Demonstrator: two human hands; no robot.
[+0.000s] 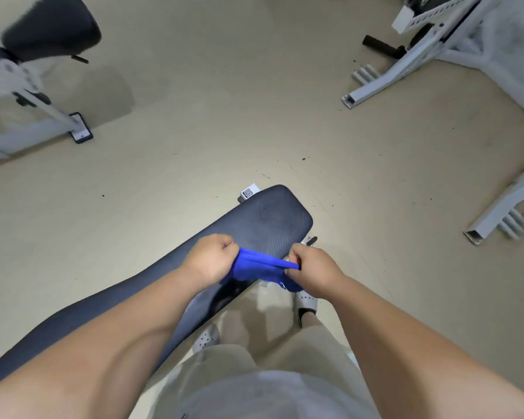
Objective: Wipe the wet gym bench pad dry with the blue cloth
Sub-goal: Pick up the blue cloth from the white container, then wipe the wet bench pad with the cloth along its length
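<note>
both hands [212, 258] [310, 272] hold the cloth [260, 267] above the bench pad [254, 225], one at each end.

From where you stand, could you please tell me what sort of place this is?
Most likely a gym or workout room: a long dark padded bench lies in front, white metal machine frames stand at the right, and another machine's dark padded seat shows at the upper left.

your cloth [259, 267] is vivid blue; the bench pad [254, 225] is dark navy with fine ribbed texture; the floor [224, 116] is beige; the machine frames [384, 77] are white.
</note>
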